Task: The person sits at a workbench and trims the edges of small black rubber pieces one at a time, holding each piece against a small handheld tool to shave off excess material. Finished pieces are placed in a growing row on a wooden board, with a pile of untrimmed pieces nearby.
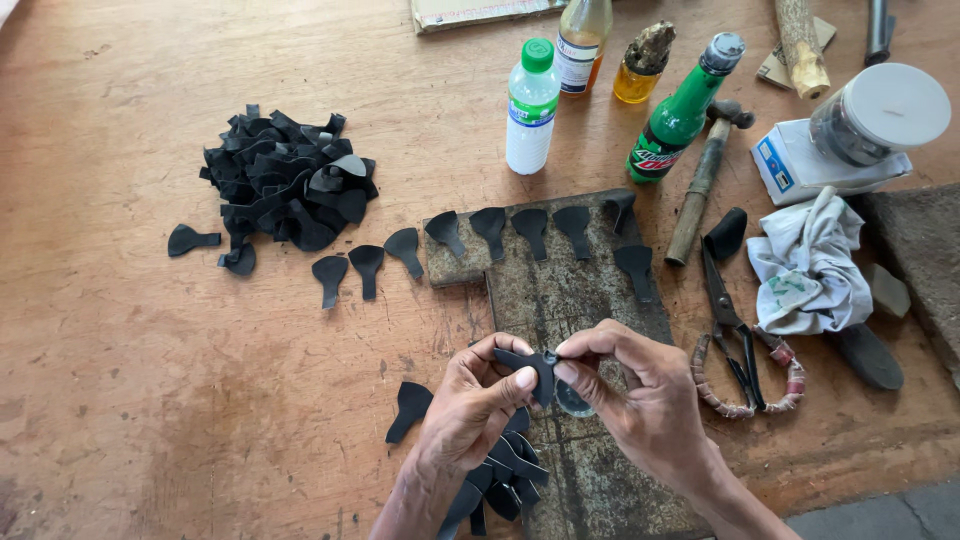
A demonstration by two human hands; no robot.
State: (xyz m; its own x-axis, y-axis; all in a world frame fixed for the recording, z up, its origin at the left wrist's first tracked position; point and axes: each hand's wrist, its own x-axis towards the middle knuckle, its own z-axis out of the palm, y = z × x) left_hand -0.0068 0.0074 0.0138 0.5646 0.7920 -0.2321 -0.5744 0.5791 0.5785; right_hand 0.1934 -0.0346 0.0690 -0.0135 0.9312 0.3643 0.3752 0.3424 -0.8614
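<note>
My left hand (pixel 472 405) and my right hand (pixel 640 395) meet over a dark metal slab (pixel 560 290), both pinching one black spoon-shaped rubber piece (pixel 540 368). My left hand also clutches a bunch of similar black pieces (pixel 500 475) in its lower fingers. A small round clear disc (pixel 575 400) shows just under my right thumb. One loose black piece (pixel 410 408) lies on the wood left of my left hand. A row of black pieces (pixel 490 232) runs across the slab's far edge and onto the table.
A heap of black cut pieces (pixel 285 180) lies at the left. Beyond the slab stand a white bottle (pixel 531 105), a green bottle (pixel 680 115) and two small jars. A hammer (pixel 703 180), scissors (pixel 730 325), a crumpled cloth (pixel 815 265) and a lidded jar (pixel 880 115) sit right.
</note>
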